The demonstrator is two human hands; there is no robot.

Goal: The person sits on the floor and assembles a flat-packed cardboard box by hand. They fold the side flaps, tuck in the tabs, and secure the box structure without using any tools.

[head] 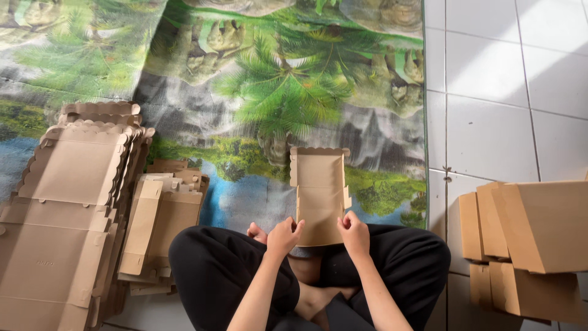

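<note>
Printed mat [257, 92], hands gripping box blank [318, 190] (unfolded)

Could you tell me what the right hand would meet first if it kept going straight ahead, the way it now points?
The right hand already grips the near edge of the flat cardboard box blank, so it would slide along that; beyond it lies only the printed mat, though depth is uncertain.

Open mat [380, 122] ahead; flat cardboard stacks [67, 214] left, folded boxes [533, 239] right.
</note>
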